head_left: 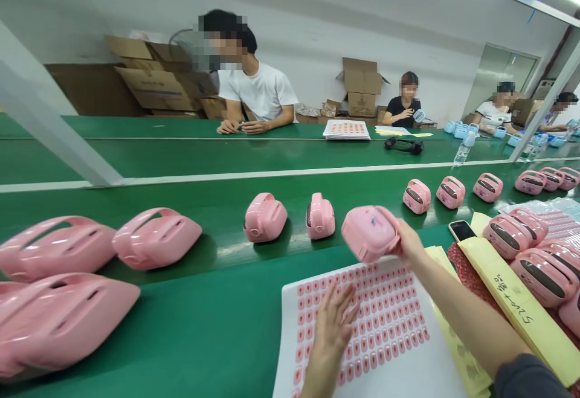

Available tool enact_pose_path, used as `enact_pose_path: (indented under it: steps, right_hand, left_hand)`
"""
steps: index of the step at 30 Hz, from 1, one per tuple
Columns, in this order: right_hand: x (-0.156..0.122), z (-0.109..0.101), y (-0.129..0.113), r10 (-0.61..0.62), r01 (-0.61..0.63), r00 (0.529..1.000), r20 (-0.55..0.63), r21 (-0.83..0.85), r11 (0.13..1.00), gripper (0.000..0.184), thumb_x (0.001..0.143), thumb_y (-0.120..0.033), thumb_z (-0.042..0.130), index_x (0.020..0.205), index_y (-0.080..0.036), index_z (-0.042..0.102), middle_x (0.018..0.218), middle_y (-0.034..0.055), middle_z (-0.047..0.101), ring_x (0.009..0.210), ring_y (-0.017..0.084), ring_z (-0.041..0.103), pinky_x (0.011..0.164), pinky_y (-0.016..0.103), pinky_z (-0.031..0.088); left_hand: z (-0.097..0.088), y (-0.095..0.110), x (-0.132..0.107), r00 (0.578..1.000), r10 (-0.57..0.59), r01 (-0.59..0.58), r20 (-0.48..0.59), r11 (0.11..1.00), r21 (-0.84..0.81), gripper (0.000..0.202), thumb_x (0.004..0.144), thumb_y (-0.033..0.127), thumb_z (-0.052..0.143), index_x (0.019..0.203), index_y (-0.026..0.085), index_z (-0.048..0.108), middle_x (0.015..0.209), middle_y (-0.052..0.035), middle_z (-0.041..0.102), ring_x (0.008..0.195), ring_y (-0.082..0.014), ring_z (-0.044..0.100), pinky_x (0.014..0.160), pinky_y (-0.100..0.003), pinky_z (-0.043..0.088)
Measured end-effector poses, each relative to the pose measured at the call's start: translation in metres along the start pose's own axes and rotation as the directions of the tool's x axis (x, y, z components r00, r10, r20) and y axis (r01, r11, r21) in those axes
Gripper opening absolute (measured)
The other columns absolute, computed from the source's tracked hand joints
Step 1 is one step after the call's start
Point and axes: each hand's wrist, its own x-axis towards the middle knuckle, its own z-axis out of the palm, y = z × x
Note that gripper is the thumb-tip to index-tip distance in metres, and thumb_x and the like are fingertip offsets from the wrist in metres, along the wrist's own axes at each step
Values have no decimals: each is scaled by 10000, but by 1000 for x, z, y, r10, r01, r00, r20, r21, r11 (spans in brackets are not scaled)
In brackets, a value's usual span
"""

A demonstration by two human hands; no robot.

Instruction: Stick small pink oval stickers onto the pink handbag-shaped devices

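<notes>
My right hand [410, 244] grips a pink plastic case with a handle [369, 232], lifted over the far edge of a sticker sheet. A small printed mark shows on the face of the case. My left hand [333, 325] is over the white sheet of small pink stickers [385, 319], fingers apart and nothing in them. Whether its fingertips touch the sheet I cannot tell. Just beyond, two more pink cases [265, 218] stand on the green surface.
Pink cases [156, 238] line the left; others [544, 274] are heaped at right beside yellow paper strips [516, 307] and a phone [461, 230]. A slanted white post [58, 114] rises at left. Across the table, a person in a white shirt [260, 99] sits; a water bottle [464, 147] stands farther right.
</notes>
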Motion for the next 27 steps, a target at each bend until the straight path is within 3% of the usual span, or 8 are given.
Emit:
enact_pose_path:
  steps: [3,6,9,10,12,14,17,27]
  right_hand:
    - [-64,20,16,122,-127,983,139,28,992,417,825,-340,447,1226,-233,411,795,18,641,539,155,575,479,295,495]
    - [-97,18,24,14,-15,969,245,4,1000,459,796,-314,526,1238,-248,425,1019,49,620,709,143,611,635,290,509]
    - [-83,-19,23,-122,114,992,-29,-195,974,336,777,-355,534,1084,-218,545,1046,69,593,731,152,603,663,302,497]
    - [-71,-35,23,-188,119,960,-206,-307,944,235,755,-351,544,935,-207,591,1011,66,598,786,168,595,701,308,490]
    - [-45,-65,28,-199,70,926,-321,-372,926,147,750,-327,516,742,-195,580,911,68,602,891,209,562,803,352,451]
    - [-26,-84,39,-180,25,923,-340,-416,909,141,700,-285,536,586,-202,538,732,46,594,825,224,560,784,363,443]
    - [-15,-90,59,-167,-15,924,-345,-469,883,177,630,-208,542,467,-217,475,600,27,548,727,221,549,735,351,439]
    - [-17,-86,79,-183,-6,926,-331,-497,868,150,621,-193,538,478,-221,503,684,43,611,779,224,569,769,349,433]
  left_hand:
    - [-10,-7,-11,985,-174,160,-15,936,-312,752,633,578,672,1311,394,402,1195,-26,638,1186,-301,494,954,-456,433]
    - [-26,-10,-21,954,-295,287,60,836,-468,699,631,564,675,1276,440,434,1099,18,694,1050,-284,605,933,-441,455]
    - [-32,-5,-21,939,-300,341,167,752,-564,723,619,560,680,1284,448,419,1119,15,686,1020,-289,621,922,-452,459]
    - [-31,-2,-18,932,-295,361,211,720,-592,736,618,576,669,1293,441,408,1147,7,671,1038,-293,611,921,-452,459]
    - [-29,1,-11,915,-274,404,298,655,-639,740,637,606,628,1312,429,383,1221,-11,623,1091,-299,577,913,-452,463]
    - [-27,2,-5,901,-233,428,365,602,-673,684,691,603,576,1319,428,369,1276,-20,575,1132,-297,545,909,-452,464]
    - [-29,0,0,896,-182,432,405,567,-702,580,759,565,522,1307,430,388,1252,-17,595,1137,-290,541,928,-451,446]
    - [-23,8,-4,907,-158,405,389,575,-711,446,878,520,332,1229,335,537,1159,-72,653,1099,-312,567,947,-521,397]
